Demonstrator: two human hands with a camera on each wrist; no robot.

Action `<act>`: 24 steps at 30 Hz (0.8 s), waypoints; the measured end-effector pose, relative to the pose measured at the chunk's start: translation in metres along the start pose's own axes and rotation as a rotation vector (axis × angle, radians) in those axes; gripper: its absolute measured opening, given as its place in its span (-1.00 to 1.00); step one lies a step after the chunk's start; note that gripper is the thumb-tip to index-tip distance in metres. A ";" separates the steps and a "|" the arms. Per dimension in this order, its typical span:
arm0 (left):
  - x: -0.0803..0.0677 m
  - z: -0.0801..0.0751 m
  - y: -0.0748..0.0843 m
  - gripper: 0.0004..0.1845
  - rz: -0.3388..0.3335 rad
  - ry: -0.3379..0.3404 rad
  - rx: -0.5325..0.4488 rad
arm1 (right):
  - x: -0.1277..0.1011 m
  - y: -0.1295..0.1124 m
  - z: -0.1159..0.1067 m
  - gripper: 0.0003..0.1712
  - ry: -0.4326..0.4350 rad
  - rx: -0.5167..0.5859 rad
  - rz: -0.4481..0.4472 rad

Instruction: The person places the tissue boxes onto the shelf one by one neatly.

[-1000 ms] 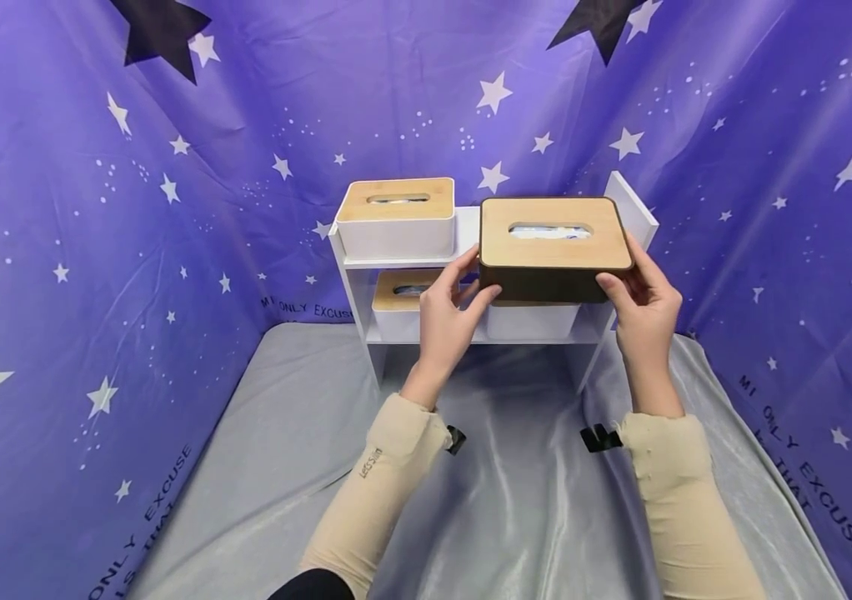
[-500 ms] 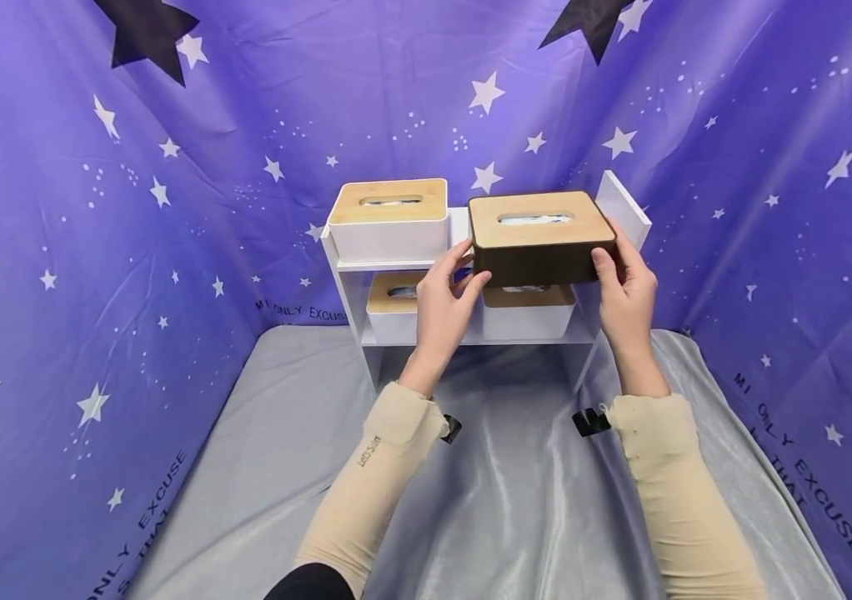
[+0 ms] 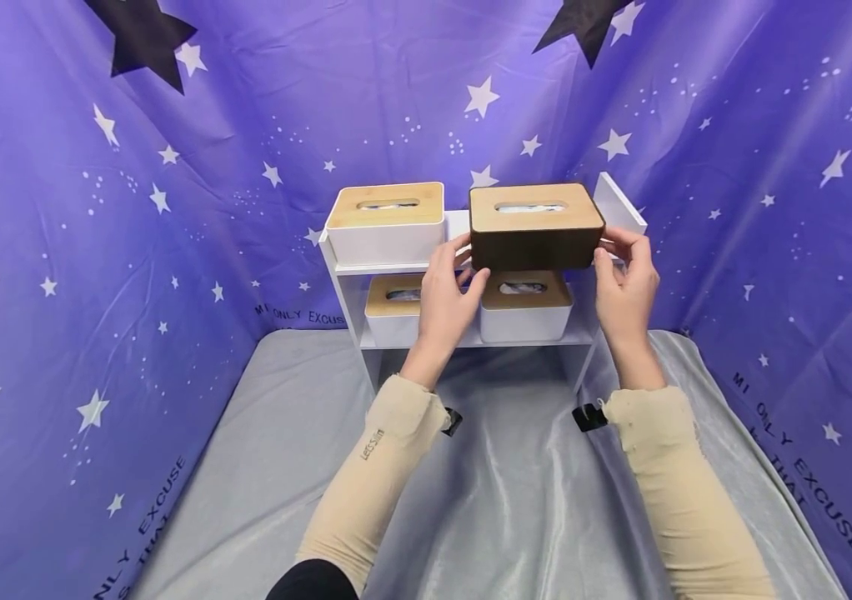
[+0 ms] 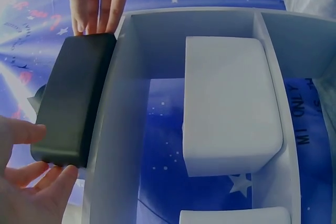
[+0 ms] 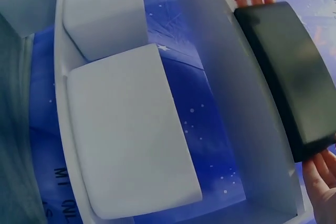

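Dark tissue box (image 3: pixel 536 226) sits between left hand (image 3: pixel 447 302) and right hand (image 3: pixel 624 283).

Tissue boxes in all: four, each with a wooden lid
White tissue boxes: three; one on the top shelf (image 3: pixel 384 223), two on the lower shelf, left (image 3: pixel 390 307) and right (image 3: pixel 525 310)
Dark brown tissue boxes: one (image 3: pixel 534 227), at the top shelf
White shelf units: one (image 3: pixel 624 208), with two tiers
Hands: two; left hand (image 3: pixel 447 304), right hand (image 3: pixel 624 287)
Beige sleeves: two
Black clips at the wrists: two
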State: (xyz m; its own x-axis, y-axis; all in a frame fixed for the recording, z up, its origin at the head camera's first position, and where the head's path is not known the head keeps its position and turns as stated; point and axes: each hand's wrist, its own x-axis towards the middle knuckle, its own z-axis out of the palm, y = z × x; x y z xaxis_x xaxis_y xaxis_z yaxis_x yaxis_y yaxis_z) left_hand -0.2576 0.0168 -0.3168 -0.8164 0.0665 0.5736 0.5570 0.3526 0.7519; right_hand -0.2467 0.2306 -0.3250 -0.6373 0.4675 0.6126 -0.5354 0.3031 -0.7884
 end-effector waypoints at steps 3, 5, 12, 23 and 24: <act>0.001 0.000 -0.001 -0.47 0.024 -0.045 0.031 | -0.002 0.000 0.000 -0.58 -0.032 0.006 0.019; 0.001 0.000 -0.001 -0.46 0.033 -0.071 0.058 | -0.002 0.000 0.000 -0.54 -0.056 0.007 0.023; 0.003 -0.002 0.000 -0.43 0.021 -0.130 0.088 | -0.002 0.002 0.001 -0.44 -0.102 -0.006 0.018; -0.005 0.000 -0.003 -0.40 0.040 -0.154 0.021 | -0.008 0.000 -0.008 -0.34 -0.200 0.012 0.067; -0.007 0.000 -0.004 -0.41 0.047 -0.152 0.024 | -0.011 0.000 -0.010 -0.34 -0.207 0.009 0.075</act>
State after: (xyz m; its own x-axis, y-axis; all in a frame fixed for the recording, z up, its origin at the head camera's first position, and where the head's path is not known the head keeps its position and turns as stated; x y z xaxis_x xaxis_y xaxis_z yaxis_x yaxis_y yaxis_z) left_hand -0.2544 0.0145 -0.3240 -0.8042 0.2237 0.5507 0.5929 0.3678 0.7164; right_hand -0.2341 0.2342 -0.3324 -0.7754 0.3076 0.5515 -0.4865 0.2659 -0.8322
